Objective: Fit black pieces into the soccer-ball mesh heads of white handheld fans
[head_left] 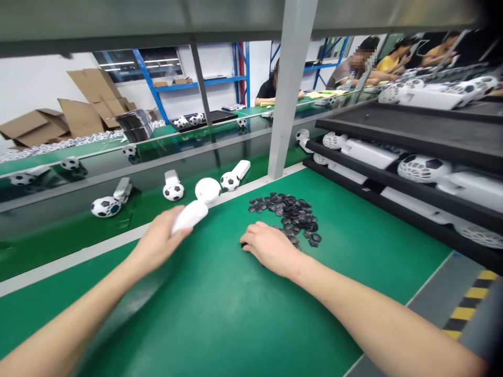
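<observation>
My left hand point(161, 238) is closed around the handle of a white handheld fan point(190, 214), whose round head points away from me, just above the green work surface point(204, 314). To the right, my right hand point(271, 248) rests low over the surface with its fingers curled down. A dark edge shows at its fingertips, seemingly one of the small black pentagon pieces. Just beyond that hand lies a loose pile of black pentagon pieces point(291, 209), partly hidden by it.
Several football-patterned fans, one a white-and-black fan point(173, 186), lie on the green conveyor belt point(149, 209) ahead. Stacked black trays point(412, 125) with more fans stand at the right. A grey post point(288, 94) rises at the table's far edge. Several people sit beyond; cardboard boxes point(86, 104) are back left.
</observation>
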{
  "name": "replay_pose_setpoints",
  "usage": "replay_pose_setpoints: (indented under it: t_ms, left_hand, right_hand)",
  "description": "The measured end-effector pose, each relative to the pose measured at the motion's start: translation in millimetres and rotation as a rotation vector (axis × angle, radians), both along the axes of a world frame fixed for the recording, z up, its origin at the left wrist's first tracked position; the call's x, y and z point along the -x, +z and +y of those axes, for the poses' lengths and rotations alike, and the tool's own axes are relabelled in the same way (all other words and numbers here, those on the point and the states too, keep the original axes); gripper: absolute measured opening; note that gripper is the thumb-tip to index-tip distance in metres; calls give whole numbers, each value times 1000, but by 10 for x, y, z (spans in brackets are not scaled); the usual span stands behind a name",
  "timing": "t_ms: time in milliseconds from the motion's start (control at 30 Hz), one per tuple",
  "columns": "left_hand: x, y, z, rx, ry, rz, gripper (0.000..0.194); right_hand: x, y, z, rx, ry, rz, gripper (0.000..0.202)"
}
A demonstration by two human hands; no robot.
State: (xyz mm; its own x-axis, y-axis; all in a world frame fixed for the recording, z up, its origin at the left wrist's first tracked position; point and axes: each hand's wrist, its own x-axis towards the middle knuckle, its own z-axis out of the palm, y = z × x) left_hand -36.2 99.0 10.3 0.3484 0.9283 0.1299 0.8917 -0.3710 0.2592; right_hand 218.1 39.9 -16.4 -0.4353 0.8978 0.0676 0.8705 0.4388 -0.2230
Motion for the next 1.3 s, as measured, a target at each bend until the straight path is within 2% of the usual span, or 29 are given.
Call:
replay_pose_setpoints:
  t_ms: [67, 133, 233, 333, 467, 533, 633, 767, 900, 1000, 1067, 1233, 1300]
  left_hand:
    - [74, -43, -441, 66, 2, 20, 57]
    - [86, -52, -757, 121, 4, 115, 54]
    - [-14, 6, -947, 71, -29, 254, 52]
    - [-218, 59, -872, 31, -102, 197, 68]
    - [-500, 11, -673, 173, -203, 77, 73]
    - [-603, -33, -614, 143, -190, 96, 72]
    - [-696, -71, -570, 106, -97, 155, 71]
    - [-709, -82, -549, 143, -14, 151, 72]
    - [-657, -111, -581, 23, -56, 96, 78]
    - [-633, -131, -601, 38, -71, 55, 77]
    - [-627, -137, -600, 63, -79, 20, 75]
    - [-613, -137, -583, 91, -102, -66, 66]
    - [-607, -131, -575, 102, -96, -94, 64]
  right_hand:
    - [30, -5, -26, -55, -2, -42, 20]
    - [48, -7, -45, -108, -4, -84, 20]
    - [51, -20, -49, -140, -6, -115, 22]
    - [40, -45, -39, -135, -25, -104, 24]
    - [16, -56, -28, -125, -36, -79, 19]
    - [0, -44, -22, -106, -59, -23, 16]
    - [-25, -19, -15, -78, -109, 159, 12]
    - [-37, 10, -35, -83, -78, 487, 8]
    - [-10, 31, -88, 79, 10, 722, 8]
    - [27, 29, -112, 68, 123, 713, 6]
    - [60, 16, -113, 31, 148, 692, 3]
    - [127, -28, -87, -8, 88, 717, 5]
    - [136, -41, -72, 30, 27, 766, 17]
